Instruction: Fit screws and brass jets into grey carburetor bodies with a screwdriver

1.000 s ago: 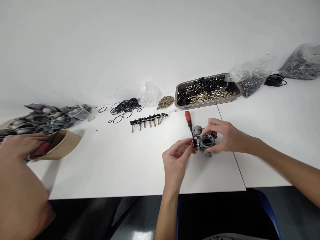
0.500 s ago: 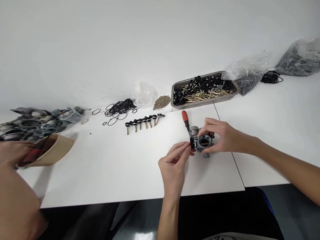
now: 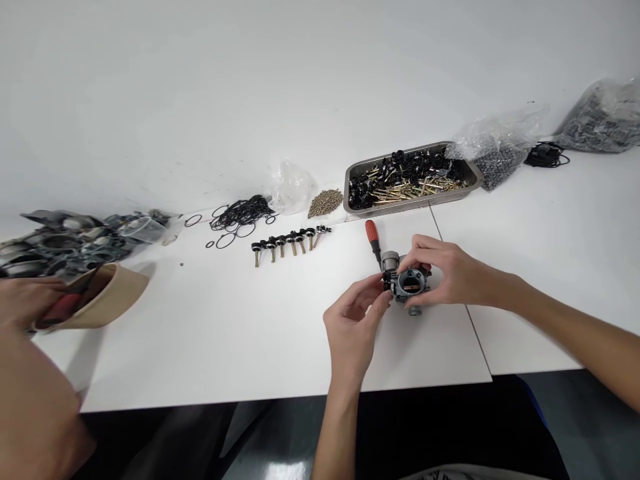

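A grey metal carburetor (image 3: 411, 283) rests on the white table, its round bore facing up. My right hand (image 3: 436, 270) grips its body from the right, thumb below and fingers above. At its left side, my left hand (image 3: 357, 310) has thumb and fingertips around a small black part (image 3: 388, 280) on the carburetor. Fingertips partly hide that part. Just behind lies a screwdriver with a red handle (image 3: 372, 231), its tip hidden by the carburetor. A row of black-capped brass pieces (image 3: 285, 245) lies to the left.
A metal tray (image 3: 415, 207) of black and brass parts stands behind. Brass bits (image 3: 325, 203), black rubber rings (image 3: 245, 213) and plastic bags (image 3: 500, 157) line the wall. At far left, another person's hand (image 3: 30, 300) is at a tan container (image 3: 117, 297), near piled metal parts (image 3: 65, 243).
My left thumb and index finger have spread further apart around the black part. My right hand keeps its hold on the carburetor. The view has shifted slightly.
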`<state>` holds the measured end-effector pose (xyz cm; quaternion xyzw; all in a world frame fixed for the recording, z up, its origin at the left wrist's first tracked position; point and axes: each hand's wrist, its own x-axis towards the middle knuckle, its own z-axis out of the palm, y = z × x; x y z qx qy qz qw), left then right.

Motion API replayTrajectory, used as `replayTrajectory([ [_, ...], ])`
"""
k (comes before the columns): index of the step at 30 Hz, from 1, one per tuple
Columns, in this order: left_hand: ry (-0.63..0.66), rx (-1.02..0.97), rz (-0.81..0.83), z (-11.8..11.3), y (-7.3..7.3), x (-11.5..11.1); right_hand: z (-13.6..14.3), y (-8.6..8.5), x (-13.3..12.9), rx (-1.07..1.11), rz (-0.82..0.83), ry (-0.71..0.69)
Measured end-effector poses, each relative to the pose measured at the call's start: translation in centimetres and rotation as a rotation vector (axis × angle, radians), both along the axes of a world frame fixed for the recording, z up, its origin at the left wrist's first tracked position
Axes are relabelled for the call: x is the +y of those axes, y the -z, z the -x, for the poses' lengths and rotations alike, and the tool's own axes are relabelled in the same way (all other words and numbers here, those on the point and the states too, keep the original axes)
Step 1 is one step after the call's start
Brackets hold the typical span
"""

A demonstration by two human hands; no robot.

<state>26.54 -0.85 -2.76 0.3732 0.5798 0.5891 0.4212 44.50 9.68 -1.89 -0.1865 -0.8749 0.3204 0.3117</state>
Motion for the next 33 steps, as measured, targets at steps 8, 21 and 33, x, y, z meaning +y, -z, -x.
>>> replayTrajectory([
  [8, -0.082, -0.062, 0.038, 0.16, 0.11, -0.11, -0.02, -0.56, -0.15, -0.048, 0.005, 0.0],
  [21, -0.017, -0.129, 0.057, 0.43, 0.2, 0.23, 0.0, -0.22, -0.1, -0.023, -0.012, 0.004],
  [33, 0.019, -0.115, 0.089, 0.82, 0.19, 0.54, -0.06, -0.38, -0.1, -0.04, 0.001, -0.005],
])
